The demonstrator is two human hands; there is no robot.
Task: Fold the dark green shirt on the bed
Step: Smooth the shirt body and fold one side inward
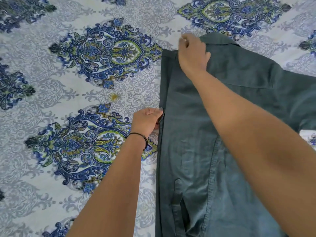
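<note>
The dark green shirt (196, 142) lies flat on the patterned bed (68, 100), its left side folded in. My left hand (147, 120) pinches that folded edge; my right hand (193, 53) grips the shoulder by the collar. It looks light and limp, so I judge edges and seams the best holds.

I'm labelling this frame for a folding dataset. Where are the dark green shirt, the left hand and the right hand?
dark green shirt (191, 151): head view, on the flat body panel.
left hand (147, 119): head view, back of hand at the shirt's folded left edge.
right hand (193, 53): head view, back of hand near the collar.
</note>
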